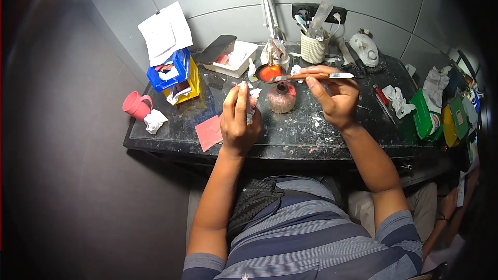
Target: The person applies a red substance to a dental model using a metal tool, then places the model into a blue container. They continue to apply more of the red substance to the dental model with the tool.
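Note:
My right hand [340, 98] pinches a wax knife [306, 77] with a brown handle and metal ends, held nearly level. Its left tip is above a squat, pink-stained spirit lamp [281, 102] with a dark neck; I cannot make out a flame. My left hand [238, 122] is closed around a small pink and white piece [253, 98], mostly hidden by the fingers. Under that hand, pink wax sheets [209, 133] lie on the table. Behind the lamp is a dark dish [270, 73] with a glowing orange-red inside.
At the left stand a pink mug [137, 106], crumpled tissue [154, 122] and blue and yellow bins [179, 75]. Farther back are a white box [236, 61] and a tool cup [313, 49]. Green containers [426, 116] line the right edge, with another person's arm [448, 212] below.

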Tool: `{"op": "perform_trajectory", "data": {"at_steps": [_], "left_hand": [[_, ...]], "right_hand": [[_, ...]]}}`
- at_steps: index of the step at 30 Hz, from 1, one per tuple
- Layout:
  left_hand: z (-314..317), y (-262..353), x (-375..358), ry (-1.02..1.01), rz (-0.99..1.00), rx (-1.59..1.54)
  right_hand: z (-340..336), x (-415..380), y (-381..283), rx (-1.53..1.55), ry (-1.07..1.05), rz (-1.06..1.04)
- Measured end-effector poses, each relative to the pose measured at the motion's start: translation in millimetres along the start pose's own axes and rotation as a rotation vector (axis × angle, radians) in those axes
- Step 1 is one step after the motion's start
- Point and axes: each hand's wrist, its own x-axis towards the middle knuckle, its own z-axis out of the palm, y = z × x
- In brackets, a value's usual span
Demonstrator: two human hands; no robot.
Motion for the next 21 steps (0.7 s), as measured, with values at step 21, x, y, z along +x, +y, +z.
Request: {"op": "perform_trajectory", "data": {"at_steps": [21], "left_hand": [[2, 2, 0, 0.01, 0.046, 0.004]], "right_hand": [[23, -5, -4, -0.099, -0.111, -0.101]]}}
